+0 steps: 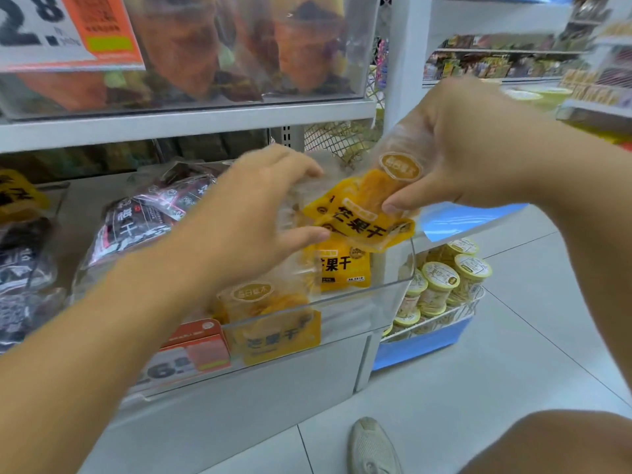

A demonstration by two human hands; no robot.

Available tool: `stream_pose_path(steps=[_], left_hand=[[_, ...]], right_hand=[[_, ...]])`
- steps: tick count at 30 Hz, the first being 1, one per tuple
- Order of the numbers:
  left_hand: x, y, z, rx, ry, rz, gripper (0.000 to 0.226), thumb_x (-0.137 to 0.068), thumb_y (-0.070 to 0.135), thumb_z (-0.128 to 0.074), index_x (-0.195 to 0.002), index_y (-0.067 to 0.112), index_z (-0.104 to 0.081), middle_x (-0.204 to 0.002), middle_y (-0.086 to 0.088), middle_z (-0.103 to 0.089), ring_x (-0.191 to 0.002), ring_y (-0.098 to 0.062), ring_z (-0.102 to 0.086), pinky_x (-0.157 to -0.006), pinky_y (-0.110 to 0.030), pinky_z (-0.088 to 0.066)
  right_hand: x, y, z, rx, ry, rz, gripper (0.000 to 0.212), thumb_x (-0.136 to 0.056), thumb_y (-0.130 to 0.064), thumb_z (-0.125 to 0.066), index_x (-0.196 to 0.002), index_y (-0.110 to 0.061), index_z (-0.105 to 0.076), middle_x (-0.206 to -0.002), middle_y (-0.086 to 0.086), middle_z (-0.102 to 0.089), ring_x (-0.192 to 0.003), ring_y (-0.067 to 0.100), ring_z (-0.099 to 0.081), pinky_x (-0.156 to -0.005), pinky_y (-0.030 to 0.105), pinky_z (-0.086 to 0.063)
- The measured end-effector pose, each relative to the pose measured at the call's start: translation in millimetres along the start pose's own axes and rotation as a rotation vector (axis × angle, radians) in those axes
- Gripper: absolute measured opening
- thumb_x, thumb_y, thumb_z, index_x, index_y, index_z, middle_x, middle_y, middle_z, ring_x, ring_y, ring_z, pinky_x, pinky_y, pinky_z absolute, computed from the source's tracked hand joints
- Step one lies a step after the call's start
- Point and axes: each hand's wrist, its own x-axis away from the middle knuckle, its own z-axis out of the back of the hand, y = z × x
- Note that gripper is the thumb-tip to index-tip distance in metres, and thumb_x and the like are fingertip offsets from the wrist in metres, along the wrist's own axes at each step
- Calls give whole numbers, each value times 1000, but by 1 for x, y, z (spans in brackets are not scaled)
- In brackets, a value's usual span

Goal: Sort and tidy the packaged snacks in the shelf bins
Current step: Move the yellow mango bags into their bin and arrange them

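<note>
A clear bin (393, 295) sits on the lower shelf and holds mango packets (343, 268); both hands hold one packet (359, 213) above it. Left of the bin lie dark packets (136, 224). Right of it, lower and near the floor, a rack (444, 323) holds cups (441, 285), and above is another shelf bin (205, 63).

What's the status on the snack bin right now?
Both hands, left and right, grip yellow packets above the clear bin. More packets inside. Nothing in the way.

"芒果干" is printed on the yellow packet (359, 220) pinched by the right hand (468, 148), and on the packet below it (342, 268). "2.8" is shown on the price card (37, 25) far above the left hand (260, 213).
</note>
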Motion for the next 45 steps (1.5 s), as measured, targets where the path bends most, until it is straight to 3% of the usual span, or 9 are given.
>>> stream_pose_path(steps=[3, 7, 9, 12, 19, 23, 27, 29, 45], left_hand=[[11, -19, 7, -179, -81, 60, 81, -82, 81, -38, -140, 26, -54, -143, 2, -51, -135, -21, -43, -113, -48, -37], [15, -23, 4, -254, -130, 48, 76, -90, 75, -22, -133, 26, -61, -139, 3, -58, -133, -21, -48, -110, -51, -39], [15, -25, 3, -228, -124, 41, 74, -91, 73, -23, -131, 25, -63, -136, 3, -60, -130, -20, -50, -109, -50, -39], [20, -32, 4, -191, -98, 41, 72, -91, 72, -28, -129, 22, -63, -133, 4, -61, -127, -19, -52, -109, -48, -40], [25, -32, 8, -153, -79, 47, 68, -91, 71, -29, -126, 24, -63, -126, 7, -63, -119, -17, -56, -106, -47, -42], [26, -29, 8, -144, -68, 49, 67, -89, 71, -32, -125, 24, -63, -124, 7, -63, -116, -18, -57, -104, -48, -44], [26, -27, 9, -132, -56, 56, 67, -87, 72, -32, -126, 25, -62, -125, 8, -62, -118, -16, -55, -105, -46, -44], [26, -28, 10, -126, -49, 62, 69, -86, 73, -32, -127, 25, -61, -126, 8, -62, -119, -16, -55, -106, -45, -43], [26, -18, 8, -68, -23, 81, 64, -86, 70, -41, -130, 28, -59, -131, 11, -60, -124, -15, -53, -108, -54, -40]], right_hand=[[-25, 5, -24, 131, -61, 95, 51, -57, -47, -92, -81, -9, -66, -70, 6, -62, -64, 27, -60, -51, 35, -48], [-52, -14, -73, 304, -316, 143, 52, -59, -44, -93, -70, -18, -50, -67, -4, -51, -60, 12, -49, -48, 29, -37], [-66, -13, -90, 318, -292, 167, 48, -59, -39, -94, -82, -18, -58, -70, -8, -49, -67, 18, -54, -52, 29, -39], [-67, -7, -97, 313, -213, 166, 70, -59, -40, -94, -117, -25, -58, -89, -10, -52, -94, 25, -61, -66, 32, -44], [-58, -1, -112, 377, -148, 122, 61, -54, -45, -95, -93, -22, -54, -75, -7, -48, -79, 27, -58, -60, 32, -40], [-63, 5, -114, 291, -56, 122, 79, -52, -43, -96, -117, -26, -55, -77, -11, -49, -93, 27, -61, -64, 33, -43], [-62, 6, -120, 333, 26, 162, 116, -43, -50, -96, -139, -34, -32, -123, -3, -46, -118, 23, -43, -87, 41, -44], [-61, 6, -119, 382, 89, 157, 125, -40, -53, -96, -142, -36, -26, -127, -1, -40, -120, 24, -38, -91, 42, -41], [-55, 23, -121, 234, 86, 110, 123, -53, -43, -95, -153, -28, -24, -145, 1, -37, -134, 27, -35, -106, 40, -41]])
